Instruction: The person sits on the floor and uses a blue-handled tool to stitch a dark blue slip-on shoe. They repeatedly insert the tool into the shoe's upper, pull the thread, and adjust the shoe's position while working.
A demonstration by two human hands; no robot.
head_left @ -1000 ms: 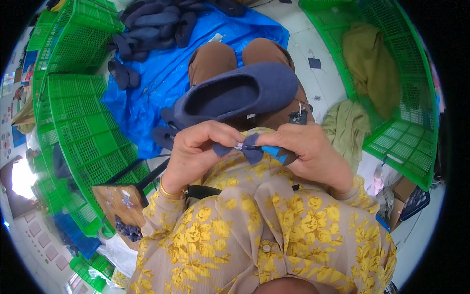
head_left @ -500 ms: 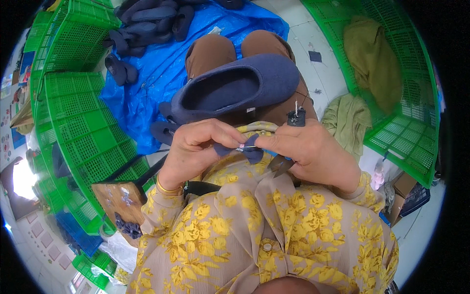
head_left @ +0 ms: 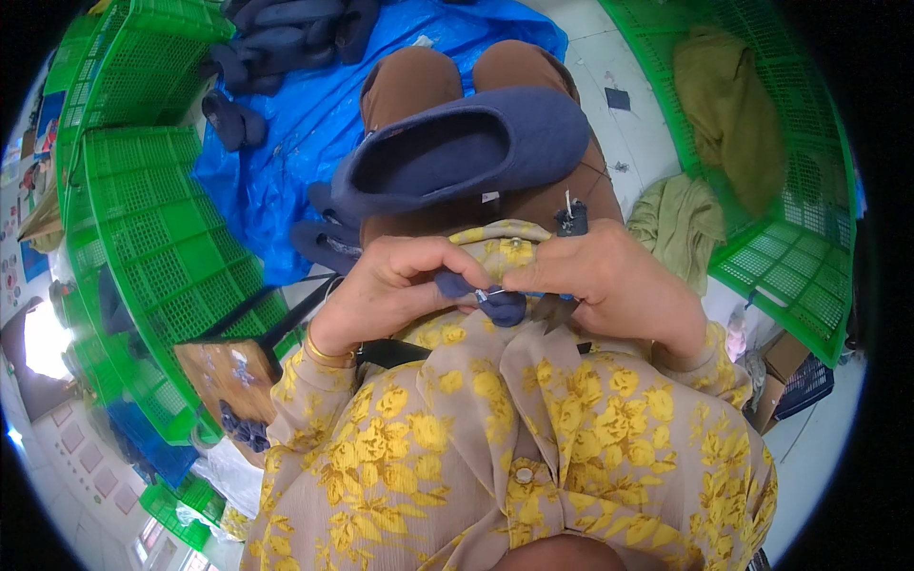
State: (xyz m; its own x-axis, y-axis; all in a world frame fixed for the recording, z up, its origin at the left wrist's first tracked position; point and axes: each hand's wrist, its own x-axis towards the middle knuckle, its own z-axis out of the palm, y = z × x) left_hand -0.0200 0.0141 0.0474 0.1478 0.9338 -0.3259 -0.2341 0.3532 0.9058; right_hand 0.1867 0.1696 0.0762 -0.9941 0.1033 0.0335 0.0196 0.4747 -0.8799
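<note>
My left hand (head_left: 402, 285) pinches a small dark-blue fabric piece (head_left: 505, 306) between thumb and fingers, close to my body. From the other side, my right hand (head_left: 609, 285) has thumb and forefinger closed on a thin, shiny needle (head_left: 497, 292) that lies against the fabric. A pale bit shows on the fabric beside the needle. Above my right knuckles sticks up a dark block-like thing (head_left: 571, 219) with a white tip; what it belongs to is hidden. Across my lap, beyond both hands, rests a dark-blue slipper (head_left: 543, 133), its opening facing up.
Several dark slippers (head_left: 286, 38) lie piled on a blue sheet (head_left: 286, 181). Green plastic crates stand at left (head_left: 171, 219) and right (head_left: 781, 257); the right one holds olive cloth (head_left: 724, 114). Light green cloth (head_left: 674, 224) lies by my right knee. A wooden board (head_left: 214, 371) is at my left.
Both hands have come slightly nearer my body, and the fabric piece looks more bunched. The dark blades seen below my right hand are now mostly hidden.
</note>
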